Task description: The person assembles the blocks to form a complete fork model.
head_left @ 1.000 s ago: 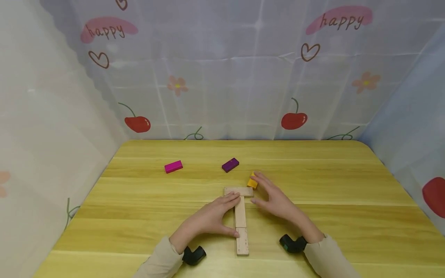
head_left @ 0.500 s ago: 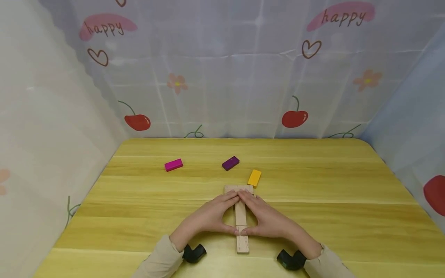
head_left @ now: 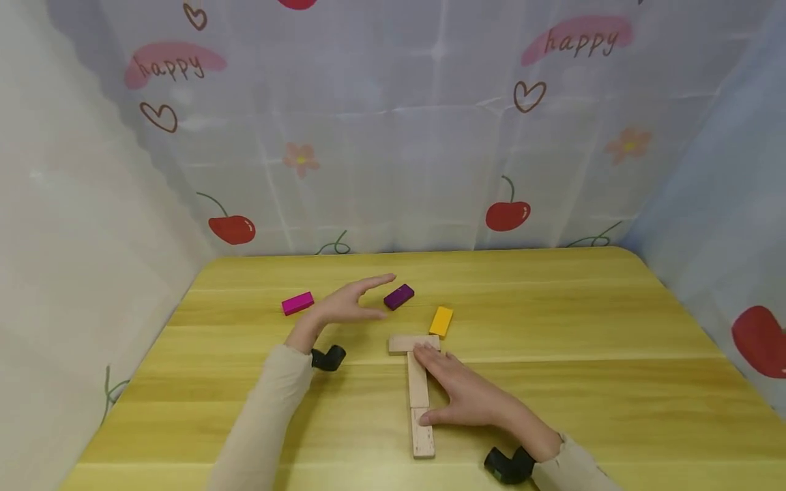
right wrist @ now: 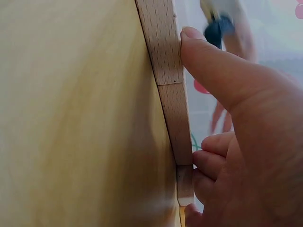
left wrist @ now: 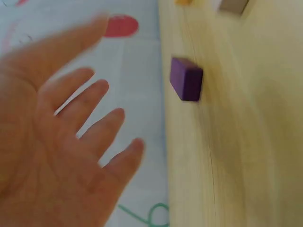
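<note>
Three plain wooden blocks form a T: one lies crosswise (head_left: 402,345) at the far end, and a middle block (head_left: 417,383) and a near block (head_left: 423,442) run end to end toward me. My right hand (head_left: 475,395) rests along the T's right side, its fingertips at the join with the crosswise block and its thumb on the near block. Spread out in the air, my left hand (head_left: 344,303) holds nothing. Its fingers and thumb point toward a purple block (head_left: 399,297), apart from it; in the left wrist view the palm (left wrist: 52,156) shows bare.
A yellow block (head_left: 441,321) lies just behind the crosswise block's right end. Farther left is a magenta block (head_left: 297,303), beside my left wrist. A printed curtain (head_left: 393,136) stands behind the table's back edge.
My right hand came from near the yellow block to the T's right side. My left hand has since left the T's left side and moved forward and left, toward the purple block.
</note>
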Demonstrator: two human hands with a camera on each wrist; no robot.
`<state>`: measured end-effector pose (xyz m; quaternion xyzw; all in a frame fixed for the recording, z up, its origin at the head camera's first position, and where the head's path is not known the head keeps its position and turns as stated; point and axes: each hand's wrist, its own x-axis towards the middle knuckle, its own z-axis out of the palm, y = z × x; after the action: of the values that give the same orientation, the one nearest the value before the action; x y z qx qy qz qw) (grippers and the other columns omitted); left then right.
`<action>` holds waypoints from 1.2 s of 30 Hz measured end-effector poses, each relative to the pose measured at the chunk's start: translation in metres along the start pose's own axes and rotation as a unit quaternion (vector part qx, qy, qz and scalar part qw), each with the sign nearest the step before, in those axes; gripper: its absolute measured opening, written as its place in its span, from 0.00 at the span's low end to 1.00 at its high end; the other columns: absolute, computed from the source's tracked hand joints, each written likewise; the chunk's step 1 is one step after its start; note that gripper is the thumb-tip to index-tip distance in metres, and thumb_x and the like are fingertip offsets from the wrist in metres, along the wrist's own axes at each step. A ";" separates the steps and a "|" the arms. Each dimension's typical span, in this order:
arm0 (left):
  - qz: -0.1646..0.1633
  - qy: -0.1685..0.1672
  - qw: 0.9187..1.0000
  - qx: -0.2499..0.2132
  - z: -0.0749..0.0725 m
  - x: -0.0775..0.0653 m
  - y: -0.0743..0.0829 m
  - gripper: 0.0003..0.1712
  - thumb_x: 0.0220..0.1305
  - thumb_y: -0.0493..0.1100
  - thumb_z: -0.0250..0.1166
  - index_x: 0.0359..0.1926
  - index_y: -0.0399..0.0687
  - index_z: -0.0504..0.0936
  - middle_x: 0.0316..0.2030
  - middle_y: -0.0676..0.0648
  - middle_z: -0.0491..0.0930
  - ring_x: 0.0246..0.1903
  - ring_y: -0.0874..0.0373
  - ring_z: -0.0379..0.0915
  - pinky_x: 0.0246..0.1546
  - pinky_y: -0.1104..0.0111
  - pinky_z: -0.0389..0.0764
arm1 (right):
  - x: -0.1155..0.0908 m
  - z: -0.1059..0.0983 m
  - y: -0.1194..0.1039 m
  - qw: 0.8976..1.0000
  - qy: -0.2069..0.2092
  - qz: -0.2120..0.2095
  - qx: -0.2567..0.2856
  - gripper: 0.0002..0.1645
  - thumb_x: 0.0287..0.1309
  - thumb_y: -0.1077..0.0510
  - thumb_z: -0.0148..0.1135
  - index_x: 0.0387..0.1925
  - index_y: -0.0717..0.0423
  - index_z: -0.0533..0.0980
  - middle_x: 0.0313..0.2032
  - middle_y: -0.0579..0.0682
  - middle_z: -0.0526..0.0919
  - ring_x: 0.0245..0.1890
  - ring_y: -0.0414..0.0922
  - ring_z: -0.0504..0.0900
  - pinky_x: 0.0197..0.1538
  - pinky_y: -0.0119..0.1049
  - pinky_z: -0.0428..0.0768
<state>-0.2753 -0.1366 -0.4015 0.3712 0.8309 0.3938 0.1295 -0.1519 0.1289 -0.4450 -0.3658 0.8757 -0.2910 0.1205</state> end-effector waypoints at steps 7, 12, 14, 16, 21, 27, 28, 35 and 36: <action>-0.060 -0.131 0.989 0.016 0.001 0.050 -0.025 0.43 0.61 0.31 0.61 0.73 0.47 0.50 0.72 0.44 0.43 0.69 0.51 0.34 0.63 0.58 0.55 | 0.001 0.001 -0.001 1.000 -0.002 -0.004 0.002 0.61 0.50 0.31 0.61 0.73 0.58 0.44 0.71 0.52 0.45 0.70 0.46 0.42 0.67 0.49 0.43; -0.093 -0.139 0.984 0.054 0.005 0.060 -0.026 0.45 0.54 0.23 0.58 0.72 0.50 0.57 0.69 0.43 0.53 0.58 0.49 0.58 0.43 0.66 0.68 | 0.002 0.006 -0.003 1.000 0.000 -0.005 0.002 0.61 0.50 0.31 0.61 0.73 0.57 0.45 0.72 0.52 0.45 0.70 0.46 0.41 0.67 0.49 0.44; -0.095 -0.142 0.983 0.060 0.005 0.060 -0.028 0.45 0.53 0.23 0.59 0.71 0.50 0.58 0.67 0.43 0.56 0.48 0.50 0.62 0.38 0.68 0.68 | 0.002 0.006 -0.002 1.000 0.001 -0.004 0.001 0.62 0.50 0.30 0.60 0.73 0.57 0.44 0.72 0.52 0.45 0.70 0.46 0.41 0.67 0.49 0.44; -0.096 -0.146 0.983 0.063 0.005 0.060 -0.030 0.44 0.53 0.23 0.59 0.71 0.49 0.59 0.66 0.44 0.58 0.43 0.51 0.62 0.36 0.68 0.68 | 0.002 0.006 -0.002 1.000 0.001 -0.002 0.002 0.62 0.49 0.30 0.60 0.73 0.57 0.44 0.72 0.52 0.45 0.70 0.46 0.41 0.67 0.49 0.44; -0.087 -0.121 0.984 0.093 0.003 0.057 -0.033 0.40 0.55 0.22 0.58 0.68 0.46 0.63 0.63 0.41 0.62 0.45 0.52 0.63 0.41 0.68 0.70 | 0.001 0.003 0.000 1.000 0.000 0.001 -0.007 0.62 0.49 0.29 0.60 0.73 0.57 0.44 0.72 0.52 0.44 0.70 0.46 0.40 0.67 0.49 0.44; -0.065 -0.052 0.991 0.106 0.003 0.049 -0.037 0.35 0.55 0.25 0.63 0.65 0.35 0.66 0.59 0.38 0.67 0.54 0.47 0.67 0.52 0.62 0.71 | 0.001 0.000 0.000 1.000 0.001 0.001 -0.009 0.62 0.49 0.30 0.60 0.73 0.56 0.44 0.72 0.51 0.44 0.70 0.45 0.41 0.67 0.49 0.44; -0.065 -0.041 0.992 0.099 0.004 0.047 -0.038 0.34 0.55 0.26 0.64 0.64 0.34 0.66 0.59 0.37 0.68 0.54 0.47 0.67 0.53 0.62 0.70 | 0.001 0.000 0.000 1.000 -0.001 0.001 -0.006 0.62 0.49 0.30 0.60 0.73 0.56 0.44 0.72 0.50 0.44 0.70 0.45 0.41 0.67 0.49 0.44; -0.055 0.037 0.997 0.049 0.014 0.036 -0.049 0.34 0.56 0.34 0.68 0.62 0.30 0.67 0.57 0.36 0.70 0.54 0.46 0.69 0.54 0.62 0.70 | 0.000 0.001 0.000 1.000 -0.007 0.005 0.006 0.62 0.50 0.30 0.60 0.73 0.56 0.44 0.72 0.49 0.44 0.70 0.44 0.41 0.67 0.49 0.44; -0.055 0.045 0.997 0.040 0.016 0.034 -0.049 0.34 0.56 0.35 0.69 0.62 0.31 0.67 0.57 0.36 0.70 0.54 0.46 0.69 0.54 0.62 0.70 | 0.000 0.001 0.000 1.000 -0.007 0.005 0.007 0.62 0.50 0.30 0.60 0.73 0.56 0.44 0.72 0.49 0.44 0.70 0.44 0.41 0.67 0.49 0.44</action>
<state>-0.3162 -0.1236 -0.4461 0.3114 0.8704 0.3685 0.0983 -0.1512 0.1279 -0.4459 -0.3630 0.8745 -0.2939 0.1307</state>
